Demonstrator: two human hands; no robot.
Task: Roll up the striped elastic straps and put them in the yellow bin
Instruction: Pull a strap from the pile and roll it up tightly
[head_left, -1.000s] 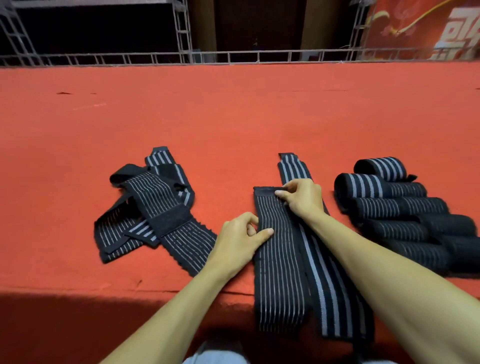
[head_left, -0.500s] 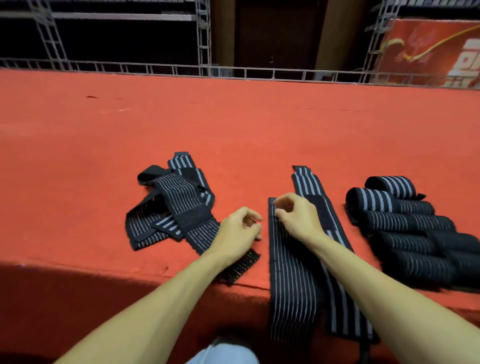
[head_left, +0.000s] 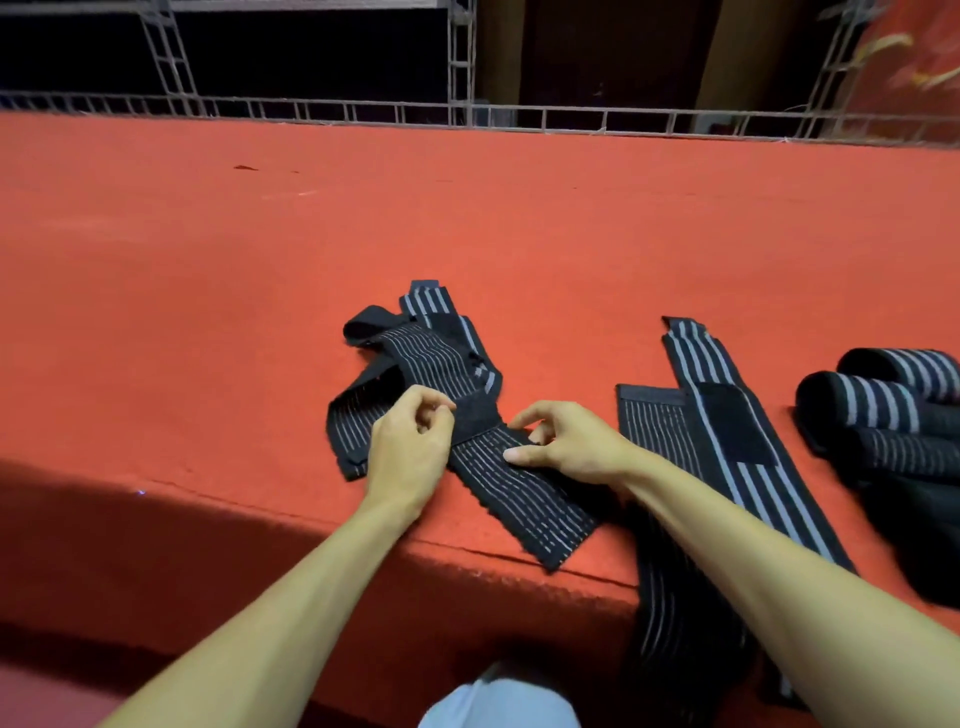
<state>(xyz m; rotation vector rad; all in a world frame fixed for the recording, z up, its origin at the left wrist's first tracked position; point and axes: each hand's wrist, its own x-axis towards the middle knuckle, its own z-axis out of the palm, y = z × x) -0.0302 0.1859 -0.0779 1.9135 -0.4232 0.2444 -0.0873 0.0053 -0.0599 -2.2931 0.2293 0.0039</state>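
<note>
my left hand (head_left: 410, 447) pinching tangled strap (head_left: 426, 358) at its velcro patch, my right hand (head_left: 571, 441) gripping it just beside, flat straps (head_left: 654, 431) lying right of it, rolled straps (head_left: 857, 400) sitting beyond

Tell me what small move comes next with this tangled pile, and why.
Probably lift the top strap clear of the tangled pile: your right hand pinches it, your left hand is at its velcro tab, and it lies across the others.
</note>
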